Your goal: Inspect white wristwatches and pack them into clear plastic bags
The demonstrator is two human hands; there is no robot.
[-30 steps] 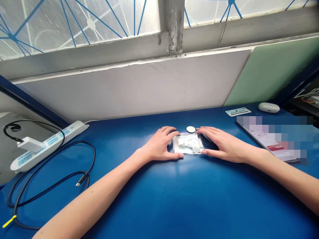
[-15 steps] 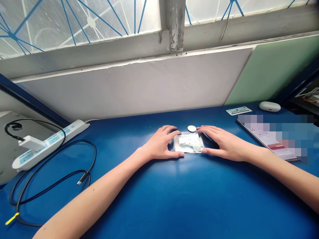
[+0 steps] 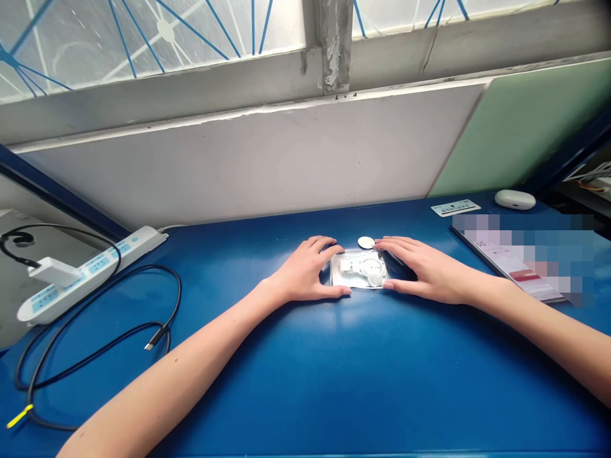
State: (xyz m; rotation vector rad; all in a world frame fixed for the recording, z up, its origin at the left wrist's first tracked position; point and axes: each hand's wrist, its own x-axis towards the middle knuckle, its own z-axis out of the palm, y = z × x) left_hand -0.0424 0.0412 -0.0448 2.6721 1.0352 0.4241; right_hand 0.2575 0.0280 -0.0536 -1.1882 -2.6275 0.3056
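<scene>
A small clear plastic packet (image 3: 338,277) lies flat on the blue table, with a white coiled cable (image 3: 371,268) and a white block-like piece inside. My left hand (image 3: 312,270) rests at its left side, thumb and fingers apart around the edge. On the other side my right hand (image 3: 414,266) lies with its thumb at the packet's lower right corner and its fingers stretched beyond the far right corner. Just behind the packet is a white round disc (image 3: 366,242); my right fingertips are beside it, and whether they touch it I cannot tell.
To the left a white power strip (image 3: 102,264) holds a plugged-in charger (image 3: 53,272), and a black cable (image 3: 179,286) loops over the table (image 3: 305,375). At the right are a phone-like slab (image 3: 534,280), partly pixelated, a card (image 3: 456,208) and a white earbud case (image 3: 515,199).
The whole view has shifted slightly. Both hands, the packet and the disc keep the same places relative to one another.
</scene>
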